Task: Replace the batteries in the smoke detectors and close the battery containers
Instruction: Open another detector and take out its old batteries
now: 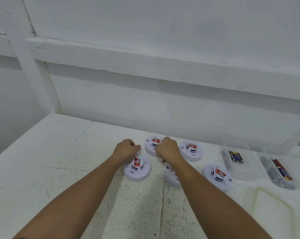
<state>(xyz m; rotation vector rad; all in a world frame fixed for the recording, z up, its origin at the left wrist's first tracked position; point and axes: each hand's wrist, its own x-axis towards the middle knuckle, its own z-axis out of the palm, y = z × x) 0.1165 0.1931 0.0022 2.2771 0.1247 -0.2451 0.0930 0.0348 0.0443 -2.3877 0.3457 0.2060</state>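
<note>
Nearest along the front of the white tabletop [77, 169], two bare forearms are reaching out side by side. Towards the near right corner a clear, green-edged sheet or bag [269, 195] is lying flat.

Next a row of three smoke detectors is sitting label-up: the near-left detector [137, 169], the middle detector [170, 178], half hidden under the right forearm, and the near-right detector [216, 176].

The left hand [127, 149] is hovering at the far edge of the near-left detector, fingers curled under. Whether they are holding anything I cannot tell. The right hand [168, 149] is bunching over the far side of the middle detector, with a scrap of white showing beneath. Whether it is pinching a part or only touching the casing is not clear.

Behind the hands the far-left detector [152, 144] and far-right detector [190, 150] are waiting. At the right edge two clear trays are holding batteries [236, 156]: the inner tray [249, 169] and the outer tray [297, 166].

These detectors are probably light, stiff plastic shells, smooth and apt to skid on the paint. I would be steadying one by its round rim with one hand while the other is working the battery cover, easing any thin clips rather than forcing them.
</note>
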